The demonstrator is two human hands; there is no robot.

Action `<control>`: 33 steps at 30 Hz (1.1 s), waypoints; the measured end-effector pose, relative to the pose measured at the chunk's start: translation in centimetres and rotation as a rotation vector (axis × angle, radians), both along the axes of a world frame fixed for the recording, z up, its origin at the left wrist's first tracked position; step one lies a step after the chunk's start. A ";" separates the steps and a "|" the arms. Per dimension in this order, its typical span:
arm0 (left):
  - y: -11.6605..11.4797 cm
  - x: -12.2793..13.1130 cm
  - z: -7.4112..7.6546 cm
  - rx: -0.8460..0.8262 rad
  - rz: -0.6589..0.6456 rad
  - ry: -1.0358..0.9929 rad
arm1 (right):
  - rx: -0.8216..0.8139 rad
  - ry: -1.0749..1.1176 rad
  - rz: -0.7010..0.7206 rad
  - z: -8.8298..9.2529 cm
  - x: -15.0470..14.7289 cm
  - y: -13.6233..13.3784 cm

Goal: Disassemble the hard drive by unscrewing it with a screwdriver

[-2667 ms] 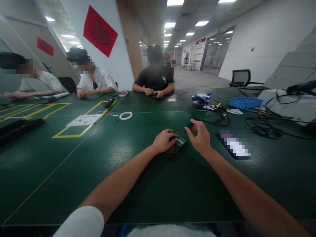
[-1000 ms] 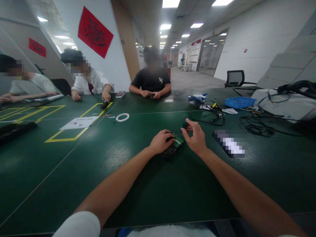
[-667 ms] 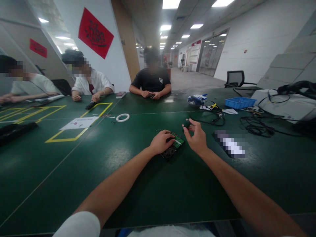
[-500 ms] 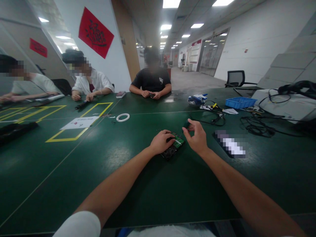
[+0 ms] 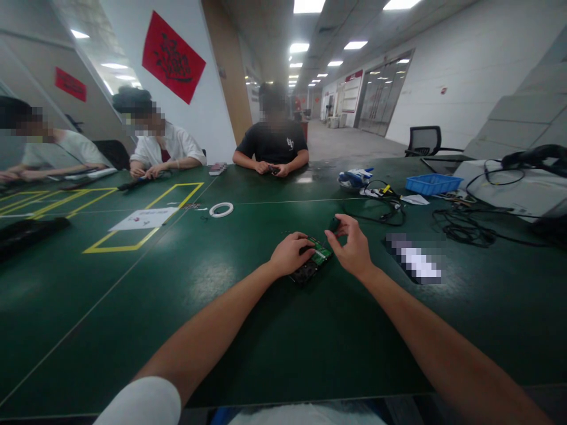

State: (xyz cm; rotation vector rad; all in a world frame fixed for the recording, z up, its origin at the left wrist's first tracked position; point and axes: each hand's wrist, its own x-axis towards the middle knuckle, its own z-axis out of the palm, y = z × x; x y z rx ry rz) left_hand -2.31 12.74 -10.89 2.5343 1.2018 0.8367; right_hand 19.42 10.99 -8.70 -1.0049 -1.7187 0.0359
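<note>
1. While my left hand [image 5: 290, 254] lies curled over the flat black device with a green circuit board [image 5: 316, 261], its bent fingers press on the device's left part and hold it down on the dark green table [image 5: 266, 342].
2. My right hand [image 5: 354, 251] sits just right of the device, thumb and fingertips pinched on a small dark rounded piece [image 5: 333, 224].
3. That piece is just beyond the device's far right corner. I cannot tell what it is, or whether it clears the table.
4. Right of the device, apart from it, lies a flat dark rectangular object [image 5: 414, 264], too blurred to read.
5. Farther right of the device and beyond it are a tangle of black cables [image 5: 460, 231] and a shallow blue plastic tray [image 5: 432, 184].
6. Beyond the device to the left lie a white ring of tape [image 5: 221, 209] and a white paper sheet [image 5: 142, 218].
7. Straight across from the device, a person in a black T-shirt [image 5: 274, 144] sits with both hands together on the table.
</note>
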 end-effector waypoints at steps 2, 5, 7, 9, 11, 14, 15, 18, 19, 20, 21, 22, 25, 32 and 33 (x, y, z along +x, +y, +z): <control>-0.1 0.0 0.1 -0.004 0.002 0.001 | 0.010 -0.028 -0.007 0.1 0.0 -0.1; -0.2 0.0 0.2 -0.007 0.007 0.002 | 0.003 -0.037 0.000 0.1 -0.1 -0.1; -0.1 0.0 0.1 -0.006 0.007 0.004 | -0.014 -0.013 0.015 0.0 -0.1 -0.1; 0.0 -0.1 0.0 -0.009 0.009 0.008 | -0.030 0.015 0.031 -0.1 -0.1 0.0; 0.1 -0.1 -0.1 -0.014 0.019 0.010 | -0.030 0.027 0.024 -0.1 0.0 0.0; 0.1 -0.1 -0.2 -0.016 0.019 0.011 | -0.008 0.019 -0.019 0.0 0.0 0.0; 0.1 -0.1 -0.2 -0.015 0.019 0.010 | 0.000 0.013 -0.028 0.0 0.1 -0.1; 0.0 -0.1 -0.1 -0.011 0.017 0.007 | 0.020 -0.006 -0.032 0.1 0.1 -0.1; 0.0 -0.1 -0.1 -0.009 0.016 0.006 | 0.026 -0.011 -0.031 0.1 0.1 -0.1; 0.0 0.0 -0.1 -0.008 0.014 0.005 | 0.032 -0.015 -0.032 0.1 0.1 -0.1; 0.0 0.0 -0.1 -0.008 0.011 0.006 | 0.038 -0.016 -0.035 0.1 0.1 -0.1; 0.0 0.0 -0.1 -0.008 0.009 0.008 | 0.044 -0.012 -0.040 0.1 0.1 -0.1; 0.0 0.0 -0.1 -0.008 0.015 0.010 | 0.050 0.027 -0.041 0.0 0.0 0.1; -0.1 0.0 0.0 -0.003 0.005 0.004 | 0.061 0.009 -0.057 0.0 0.0 0.1; -0.1 0.0 0.0 -0.005 0.007 0.004 | 0.065 -0.002 -0.050 0.0 0.1 0.0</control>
